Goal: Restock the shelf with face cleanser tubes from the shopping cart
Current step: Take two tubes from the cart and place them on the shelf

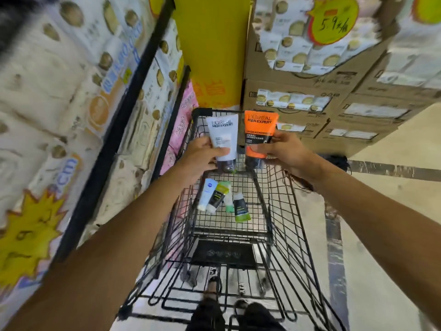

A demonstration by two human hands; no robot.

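face cleanser tubes: white tube gripped by left hand, orange tube by right hand, mid-frame above the cart; four tubes remained. pinched low, either might slip.

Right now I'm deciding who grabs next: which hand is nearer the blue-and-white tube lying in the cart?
Left. The left hand, holding a white tube, is almost directly above the blue-and-white tube; the right hand is farther right, holding an orange tube.

Motion blur smeared the packs on the left shelf, fingers covered the small print on both held tubes, and the frame's bottom edge cut off the cart.
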